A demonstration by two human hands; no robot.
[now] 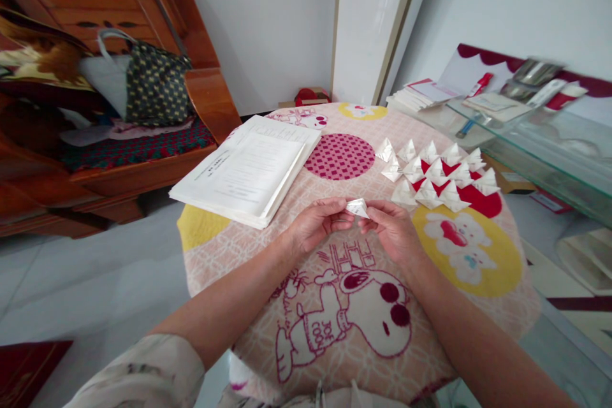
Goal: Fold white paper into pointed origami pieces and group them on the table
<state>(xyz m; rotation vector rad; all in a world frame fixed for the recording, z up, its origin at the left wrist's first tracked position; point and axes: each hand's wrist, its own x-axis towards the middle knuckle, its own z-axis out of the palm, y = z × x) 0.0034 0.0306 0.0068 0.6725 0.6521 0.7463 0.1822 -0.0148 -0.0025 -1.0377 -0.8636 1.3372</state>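
Note:
Between my two hands is a small folded piece of white printed paper [357,207], pointed at the top, held just above the cloth-covered table. My left hand [316,223] pinches its left edge between thumb and fingers. On the other side, my right hand [393,227] closes thumb and fingertips on its right corner. Beyond my right hand stand several folded paper boats [434,171] in rows, each with a raised peak. A thick stack of printed paper sheets [243,169] lies to the far left of my hands.
A pink patterned cloth [229,268] covers the round table. At the right, a glass shelf [540,140] holds papers, metal bowls [538,71] and a red marker [480,84]. A wooden bench [205,92] with a patterned bag [155,83] stands at the left.

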